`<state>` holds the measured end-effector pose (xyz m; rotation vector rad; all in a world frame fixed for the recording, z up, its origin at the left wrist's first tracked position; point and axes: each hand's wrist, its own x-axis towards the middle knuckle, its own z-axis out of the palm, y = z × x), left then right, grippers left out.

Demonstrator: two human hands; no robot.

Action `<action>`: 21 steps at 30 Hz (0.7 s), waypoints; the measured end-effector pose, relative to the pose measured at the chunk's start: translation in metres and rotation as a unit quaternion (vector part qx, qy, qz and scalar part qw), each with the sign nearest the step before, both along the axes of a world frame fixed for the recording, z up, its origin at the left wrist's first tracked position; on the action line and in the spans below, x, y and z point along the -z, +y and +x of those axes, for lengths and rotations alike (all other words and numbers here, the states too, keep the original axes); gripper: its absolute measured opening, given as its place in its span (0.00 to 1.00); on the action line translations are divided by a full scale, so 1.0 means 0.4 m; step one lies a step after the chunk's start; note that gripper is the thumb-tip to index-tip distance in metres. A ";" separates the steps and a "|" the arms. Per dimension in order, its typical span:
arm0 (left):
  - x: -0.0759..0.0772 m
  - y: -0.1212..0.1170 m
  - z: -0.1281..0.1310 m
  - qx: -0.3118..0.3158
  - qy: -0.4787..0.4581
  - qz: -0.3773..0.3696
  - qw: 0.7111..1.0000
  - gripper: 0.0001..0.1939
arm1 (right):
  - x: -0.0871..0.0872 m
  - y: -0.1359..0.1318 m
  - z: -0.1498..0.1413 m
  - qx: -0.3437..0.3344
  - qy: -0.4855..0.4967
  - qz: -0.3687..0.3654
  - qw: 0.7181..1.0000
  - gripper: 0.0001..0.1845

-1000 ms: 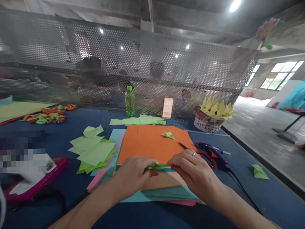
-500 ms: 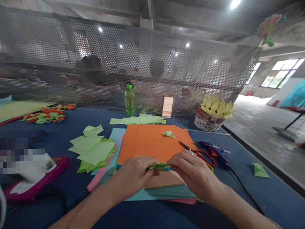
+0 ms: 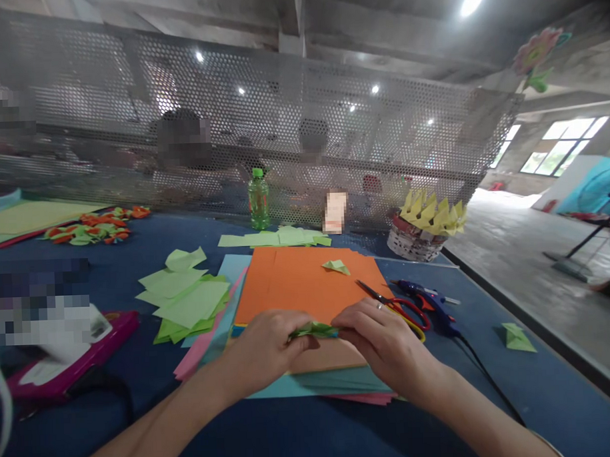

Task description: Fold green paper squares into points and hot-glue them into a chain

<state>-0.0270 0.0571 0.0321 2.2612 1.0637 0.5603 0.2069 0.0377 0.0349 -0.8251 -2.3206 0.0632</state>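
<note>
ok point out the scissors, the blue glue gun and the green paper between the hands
Scissors [image 3: 384,298], head view: near where the blades meet the handles.
Blue glue gun [image 3: 442,319], head view: on its grip.
Green paper [image 3: 316,329], head view: middle of its exposed part.

Dark blue tabletop [image 3: 272,436] carries multicoloured paper stack [image 3: 291,282], green plastic bottle [image 3: 259,202], blue glue gun [image 3: 442,318], magenta-and-white power strip [image 3: 111,335], folded light-green paper piece [image 3: 519,339].

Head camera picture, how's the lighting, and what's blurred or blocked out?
In the head view, the ceiling lamp glares at upper right and the windows look overexposed; in that same view, the green paper between left hand and right hand looks soft, and mosaic blocks cover part of the pale upright item.
</note>
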 end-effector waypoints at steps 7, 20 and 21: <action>-0.002 -0.001 0.004 0.001 -0.011 -0.011 1.000 0.10 | -0.001 -0.004 -0.002 0.002 -0.009 -0.006 1.000 0.07; 0.014 0.000 0.001 0.017 -0.055 -0.018 0.998 0.17 | -0.002 -0.002 -0.007 -0.011 0.005 -0.003 1.000 0.07; 0.017 0.001 0.000 0.018 -0.056 -0.016 0.998 0.17 | 0.000 -0.001 -0.006 -0.010 0.005 -0.005 1.000 0.07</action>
